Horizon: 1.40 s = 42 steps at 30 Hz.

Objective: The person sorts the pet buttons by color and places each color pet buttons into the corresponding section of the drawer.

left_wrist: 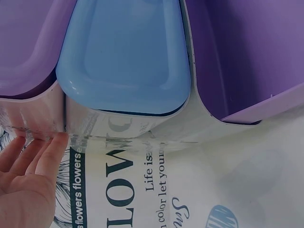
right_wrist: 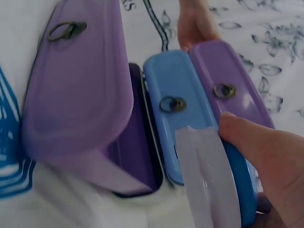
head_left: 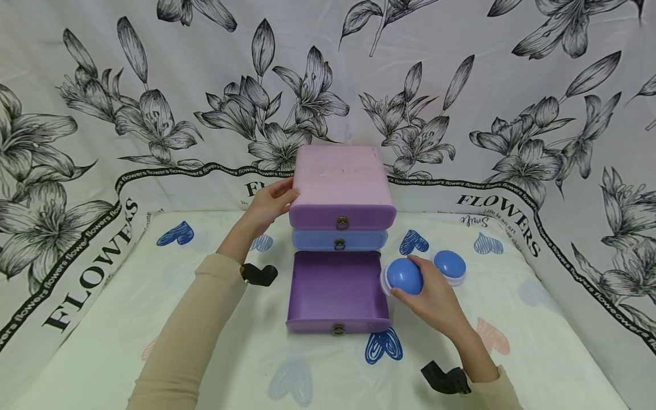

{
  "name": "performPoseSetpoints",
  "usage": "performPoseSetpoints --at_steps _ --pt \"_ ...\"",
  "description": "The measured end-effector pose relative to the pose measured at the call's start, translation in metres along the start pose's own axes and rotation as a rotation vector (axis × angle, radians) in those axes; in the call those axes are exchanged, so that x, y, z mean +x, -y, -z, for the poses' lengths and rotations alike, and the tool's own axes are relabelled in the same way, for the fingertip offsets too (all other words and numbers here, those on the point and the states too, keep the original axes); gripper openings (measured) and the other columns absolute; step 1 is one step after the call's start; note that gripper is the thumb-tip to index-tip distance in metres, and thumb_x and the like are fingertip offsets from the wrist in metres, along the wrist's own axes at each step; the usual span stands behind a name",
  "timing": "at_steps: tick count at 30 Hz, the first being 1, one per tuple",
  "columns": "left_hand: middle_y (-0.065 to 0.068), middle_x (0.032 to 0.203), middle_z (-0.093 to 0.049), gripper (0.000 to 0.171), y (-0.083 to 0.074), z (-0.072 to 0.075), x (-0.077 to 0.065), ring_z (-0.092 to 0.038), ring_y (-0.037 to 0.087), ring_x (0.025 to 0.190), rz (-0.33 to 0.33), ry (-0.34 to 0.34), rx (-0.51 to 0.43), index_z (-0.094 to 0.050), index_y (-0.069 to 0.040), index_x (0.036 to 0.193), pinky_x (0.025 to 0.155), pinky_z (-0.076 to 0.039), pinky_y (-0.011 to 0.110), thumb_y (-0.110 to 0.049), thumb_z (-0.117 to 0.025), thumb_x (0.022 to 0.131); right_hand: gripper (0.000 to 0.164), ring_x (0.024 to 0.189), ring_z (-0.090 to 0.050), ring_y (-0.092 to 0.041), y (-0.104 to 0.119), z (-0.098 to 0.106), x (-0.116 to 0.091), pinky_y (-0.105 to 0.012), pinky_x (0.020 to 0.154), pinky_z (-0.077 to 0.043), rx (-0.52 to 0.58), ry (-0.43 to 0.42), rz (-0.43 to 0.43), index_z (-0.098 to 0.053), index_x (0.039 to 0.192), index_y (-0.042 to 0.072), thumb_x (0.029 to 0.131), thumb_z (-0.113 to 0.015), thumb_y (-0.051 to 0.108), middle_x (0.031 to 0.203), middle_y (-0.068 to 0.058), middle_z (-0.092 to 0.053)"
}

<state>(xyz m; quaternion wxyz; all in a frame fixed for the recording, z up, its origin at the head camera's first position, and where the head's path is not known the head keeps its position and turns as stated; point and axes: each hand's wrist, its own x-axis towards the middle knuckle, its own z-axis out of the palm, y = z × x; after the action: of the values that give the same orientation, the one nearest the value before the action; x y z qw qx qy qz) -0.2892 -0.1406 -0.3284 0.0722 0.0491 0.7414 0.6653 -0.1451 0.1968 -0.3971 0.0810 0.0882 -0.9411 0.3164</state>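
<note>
A small drawer cabinet with a pink top stands in the middle of the head view. Its upper purple drawer and middle blue drawer are closed, while the bottom purple drawer is pulled out with nothing inside. My left hand touches the cabinet's left side near the top, its fingers extended against the wall. Between thumb and fingers, my right hand grips a round white object with a blue domed top, just right of the pulled-out drawer. The right wrist view shows its whitish rim tilted sideways.
A second round blue-topped object sits on the cloth behind my right hand. Heart prints mark the pale tablecloth. Behind the cabinet hangs a white flower-printed fabric. Brass ring pulls project from the drawer fronts.
</note>
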Motion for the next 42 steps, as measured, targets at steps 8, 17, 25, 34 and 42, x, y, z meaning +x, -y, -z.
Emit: performPoseSetpoints --at_steps 8,17,25,34,42 --pt "0.002 0.143 -0.040 0.058 0.001 0.000 0.000 -0.044 0.017 0.126 -0.007 0.000 0.003 -0.037 -0.018 0.142 0.101 -0.044 0.035 -0.031 -0.059 0.090 0.079 0.112 -0.053 -0.033 0.027 -0.018 0.013 -0.050 0.084 -0.052 0.003 0.060 0.048 -0.039 0.136 0.006 0.074 -0.074 0.041 0.130 -0.015 -0.049" --pt "0.002 0.143 -0.040 0.058 0.001 0.000 0.000 -0.043 0.017 0.126 -0.021 0.011 0.007 -0.036 -0.018 0.142 0.102 -0.043 0.035 -0.031 -0.059 0.090 0.079 0.110 -0.054 -0.028 0.052 -0.041 0.024 -0.046 0.086 -0.052 -0.002 0.105 0.091 -0.043 0.133 0.004 0.072 -0.077 0.038 0.127 -0.013 -0.052" --pt "0.002 0.143 -0.040 0.058 0.000 0.000 -0.001 -0.044 0.017 0.126 -0.018 0.004 0.006 -0.036 -0.017 0.142 0.101 -0.044 0.035 -0.030 -0.059 0.091 0.077 0.105 -0.057 -0.026 0.065 -0.068 0.031 -0.043 0.084 -0.054 0.010 0.167 0.158 -0.044 0.132 0.004 0.072 -0.076 0.040 0.124 -0.011 -0.053" --pt "0.003 0.142 -0.041 0.058 0.000 -0.001 -0.001 -0.044 0.017 0.126 -0.020 0.004 0.005 -0.037 -0.017 0.142 0.101 -0.044 0.036 -0.030 -0.059 0.090 0.077 0.103 -0.057 -0.025 0.075 -0.090 0.039 -0.042 0.082 -0.054 0.023 0.236 0.192 -0.043 0.132 0.005 0.072 -0.076 0.042 0.122 -0.012 -0.053" --pt "0.003 0.142 -0.041 0.058 0.001 0.000 0.000 -0.044 0.018 0.126 -0.020 0.001 0.010 -0.037 -0.017 0.142 0.102 -0.043 0.037 -0.031 -0.059 0.090 0.077 0.105 -0.057 -0.025 0.077 -0.105 0.049 -0.040 0.084 -0.053 -0.015 0.301 0.181 -0.043 0.132 0.005 0.073 -0.075 0.042 0.124 -0.012 -0.053"
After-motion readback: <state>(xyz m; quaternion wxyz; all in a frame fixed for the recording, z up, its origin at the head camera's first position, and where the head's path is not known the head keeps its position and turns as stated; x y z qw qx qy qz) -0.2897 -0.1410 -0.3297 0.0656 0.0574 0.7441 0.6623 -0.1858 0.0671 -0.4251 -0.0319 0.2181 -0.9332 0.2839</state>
